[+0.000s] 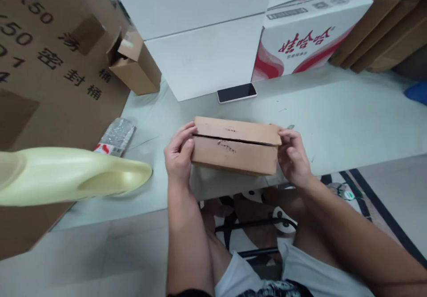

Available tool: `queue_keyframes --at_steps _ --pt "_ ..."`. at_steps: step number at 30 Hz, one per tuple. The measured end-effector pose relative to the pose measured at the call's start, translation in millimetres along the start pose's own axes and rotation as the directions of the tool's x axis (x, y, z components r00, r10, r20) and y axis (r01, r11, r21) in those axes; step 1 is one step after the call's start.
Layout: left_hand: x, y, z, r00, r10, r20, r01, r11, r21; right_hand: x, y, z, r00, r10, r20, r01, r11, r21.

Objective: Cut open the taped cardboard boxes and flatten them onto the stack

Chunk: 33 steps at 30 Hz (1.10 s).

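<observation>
A small brown cardboard box rests on the pale green table near its front edge, its two top flaps folded together with a dark seam between them. My left hand grips the box's left end, thumb pressed on the front face and fingers curled over the top. At the right end, my right hand clasps the box, fingers bent around the corner.
A phone lies face up behind the box. Large white cartons and a red-and-white printed carton stand at the back. A pale yellow slipper, a clear plastic wrapper, a small open brown box and big cardboard sit left.
</observation>
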State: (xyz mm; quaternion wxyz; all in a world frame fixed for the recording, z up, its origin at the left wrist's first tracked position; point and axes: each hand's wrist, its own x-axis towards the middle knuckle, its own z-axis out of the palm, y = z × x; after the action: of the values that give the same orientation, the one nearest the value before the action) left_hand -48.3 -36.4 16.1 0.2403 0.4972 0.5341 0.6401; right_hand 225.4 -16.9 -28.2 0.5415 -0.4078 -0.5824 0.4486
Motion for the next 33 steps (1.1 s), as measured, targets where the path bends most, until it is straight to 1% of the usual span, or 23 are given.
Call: queue_keyframes --at_steps 1,3,5,6,7,9,10,11,12,14,16,17,18,19,20,22,25,27,28,30,31,33 --pt "0.7 -0.4 -1.7 1.0 -0.006 0.017 0.006 1.0 -0.006 0.7 2.3 -2.4 1.0 -0.004 -0.024 0.003 1.0 -0.017" --pt "2.1 -0.6 -4.5 0.998 -0.056 -0.011 0.055 0.998 -0.042 4.5 6.4 -7.0 0.993 0.026 -0.113 -0.032 0.998 -0.055" --pt "3.7 0.6 -7.6 0.987 -0.141 -0.076 0.132 0.985 -0.113 9.6 8.3 -11.5 0.977 0.139 -0.164 -0.151 0.986 -0.067" --pt "4.7 1.8 -9.9 0.976 -0.183 -0.119 0.163 0.974 -0.159 11.7 8.1 -13.5 0.965 0.214 -0.148 -0.225 0.972 -0.063" --pt "5.5 3.2 -12.8 0.962 -0.218 -0.165 0.182 0.962 -0.204 13.0 7.2 -15.0 0.951 0.289 -0.108 -0.296 0.953 -0.055" --pt "6.6 5.5 -20.1 0.929 -0.276 -0.247 0.204 0.938 -0.28 12.5 3.2 -16.5 0.918 0.394 0.032 -0.393 0.919 -0.04" --pt "6.5 6.1 -23.6 0.913 -0.305 -0.272 0.215 0.925 -0.313 10.9 0.2 -16.6 0.908 0.403 0.115 -0.403 0.915 -0.027" --pt "5.7 6.2 -26.1 0.896 -0.339 -0.285 0.235 0.909 -0.344 8.7 -3.3 -16.3 0.906 0.375 0.196 -0.382 0.924 -0.003" --pt "4.3 5.7 -27.0 0.877 -0.384 -0.288 0.267 0.889 -0.373 6.3 -7.2 -15.9 0.91 0.315 0.269 -0.335 0.942 0.032" --pt "-1.0 3.5 -21.7 0.818 -0.51 -0.265 0.377 0.824 -0.423 1.8 -15.0 -15.5 0.921 0.135 0.366 -0.185 0.977 0.106" --pt "-8.7 0.6 -6.0 0.74 -0.645 -0.193 0.519 0.729 -0.446 -1.2 -21.0 -16.0 0.911 -0.022 0.413 -0.031 0.992 0.121" --pt "-12.7 -0.7 4.6 0.71 -0.692 -0.13 0.584 0.682 -0.44 -2.0 -22.8 -16.5 0.903 -0.072 0.424 0.026 0.993 0.113" --pt "-16.5 -1.9 15.9 0.693 -0.718 -0.068 0.627 0.647 -0.434 -2.5 -23.6 -17.2 0.899 -0.102 0.426 0.065 0.993 0.101" --pt "-19.8 -3.0 26.7 0.695 -0.719 -0.022 0.639 0.631 -0.439 -2.6 -23.5 -17.9 0.899 -0.117 0.423 0.088 0.992 0.087" --pt "-22.5 -4.1 36.3 0.706 -0.708 0.027 0.645 0.627 -0.438 -2.6 -22.6 -18.7 0.904 -0.119 0.411 0.097 0.992 0.075" --pt "-26.4 -6.1 49.0 0.705 -0.704 0.09 0.673 0.622 -0.402 -2.1 -19.4 -20.8 0.925 -0.107 0.365 0.096 0.994 0.047" --pt "-31.3 -8.1 52.4 0.679 -0.711 0.184 0.722 0.603 -0.339 -1.4 -15.0 -24.6 0.953 -0.116 0.281 0.126 0.992 -0.018" --pt "-34.1 -8.4 49.9 0.662 -0.717 0.22 0.743 0.587 -0.321 -2.1 -14.3 -26.0 0.956 -0.148 0.255 0.167 0.984 -0.056" --pt "-35.0 -8.4 48.8 0.65 -0.727 0.221 0.753 0.577 -0.316 -3.0 -14.9 -26.0 0.952 -0.171 0.253 0.195 0.978 -0.072" --pt "-35.6 -8.2 48.3 0.609 -0.758 0.233 0.787 0.542 -0.295 -5.4 -17.6 -24.2 0.947 -0.225 0.229 0.254 0.961 -0.106" --pt "-35.4 -7.9 48.8 0.578 -0.773 0.262 0.812 0.515 -0.274 -6.6 -19.4 -22.6 0.948 -0.247 0.202 0.277 0.951 -0.136" --pt "-34.8 -6.9 50.7 0.507 -0.782 0.363 0.862 0.455 -0.223 -8.3 -23.1 -19.0 0.954 -0.257 0.156 0.287 0.932 -0.219"
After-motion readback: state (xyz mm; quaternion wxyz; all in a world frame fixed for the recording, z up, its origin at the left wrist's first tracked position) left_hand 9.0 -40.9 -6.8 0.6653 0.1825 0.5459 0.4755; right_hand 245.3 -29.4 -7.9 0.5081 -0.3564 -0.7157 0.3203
